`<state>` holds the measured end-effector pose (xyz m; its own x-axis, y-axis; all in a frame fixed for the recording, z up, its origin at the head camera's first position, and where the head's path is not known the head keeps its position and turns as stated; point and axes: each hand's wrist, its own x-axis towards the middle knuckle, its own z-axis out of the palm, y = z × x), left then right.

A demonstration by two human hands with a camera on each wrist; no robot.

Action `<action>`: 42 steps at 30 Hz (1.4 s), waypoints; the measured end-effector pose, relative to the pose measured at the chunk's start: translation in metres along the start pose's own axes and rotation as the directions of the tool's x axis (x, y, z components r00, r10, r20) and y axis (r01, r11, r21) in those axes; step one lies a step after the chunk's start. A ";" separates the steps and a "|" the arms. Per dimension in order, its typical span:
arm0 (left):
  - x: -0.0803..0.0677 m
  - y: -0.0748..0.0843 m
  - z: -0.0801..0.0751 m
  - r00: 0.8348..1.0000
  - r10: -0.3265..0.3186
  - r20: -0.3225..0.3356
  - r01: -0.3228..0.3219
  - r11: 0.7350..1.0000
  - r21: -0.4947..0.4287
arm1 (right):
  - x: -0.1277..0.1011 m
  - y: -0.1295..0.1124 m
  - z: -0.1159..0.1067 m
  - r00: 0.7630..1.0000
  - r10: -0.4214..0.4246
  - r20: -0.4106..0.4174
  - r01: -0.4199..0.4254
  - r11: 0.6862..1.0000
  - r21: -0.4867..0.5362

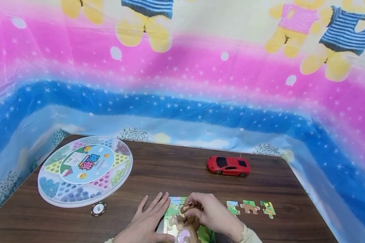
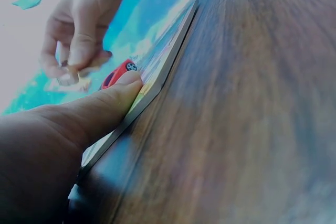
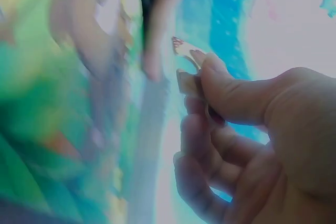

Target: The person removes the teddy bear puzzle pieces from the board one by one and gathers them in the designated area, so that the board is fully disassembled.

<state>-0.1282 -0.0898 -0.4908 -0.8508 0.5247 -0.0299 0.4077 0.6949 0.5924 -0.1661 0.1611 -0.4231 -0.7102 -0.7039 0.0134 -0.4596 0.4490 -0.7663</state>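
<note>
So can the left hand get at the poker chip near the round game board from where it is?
Probably yes. The left hand lies flat, steadying the puzzle board, and the poker chip sits on bare table to its left with nothing between them. Reaching for it would mean letting go of the board.

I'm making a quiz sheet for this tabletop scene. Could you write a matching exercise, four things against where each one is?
Things:
1. red toy car
2. round plastic Chinese checkers board
3. three loose jigsaw pieces
4. small brown puzzle piece

Places:
a. far left of the wooden table
b. pinched in the right hand
c. in a row right of the puzzle tray
d. toward the table's back edge, right of centre

Pairs: 1-d, 2-a, 3-c, 4-b
</note>
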 end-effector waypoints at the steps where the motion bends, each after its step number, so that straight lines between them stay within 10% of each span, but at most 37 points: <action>1: 0.000 0.000 0.000 1.000 0.000 0.002 0.000 1.000 0.003 | -0.002 0.000 -0.004 1.000 -0.011 -0.019 0.011 1.000 -0.013; 12: -0.001 0.002 0.001 1.000 -0.019 0.008 0.018 0.999 0.047 | -0.049 0.013 -0.031 0.971 0.182 -0.155 -0.199 0.974 -0.105; 23: 0.000 0.002 0.002 1.000 -0.026 0.006 0.026 0.999 0.043 | -0.102 0.042 -0.037 0.830 0.487 -0.273 -0.495 0.868 0.043; 35: -0.002 0.004 0.002 1.000 -0.013 -0.013 0.014 0.999 0.050 | -0.115 0.062 -0.032 0.697 0.615 -0.369 -0.653 0.757 0.026; 42: -0.001 0.004 0.002 1.000 -0.012 -0.006 0.012 1.000 0.025 | -0.118 0.068 -0.031 0.668 0.629 -0.398 -0.706 0.705 -0.071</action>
<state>-0.1248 -0.0868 -0.4899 -0.8575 0.5135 -0.0322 0.4057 0.7134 0.5713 -0.1298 0.2920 -0.4571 -0.9756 0.0316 -0.2173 0.1398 0.8524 -0.5039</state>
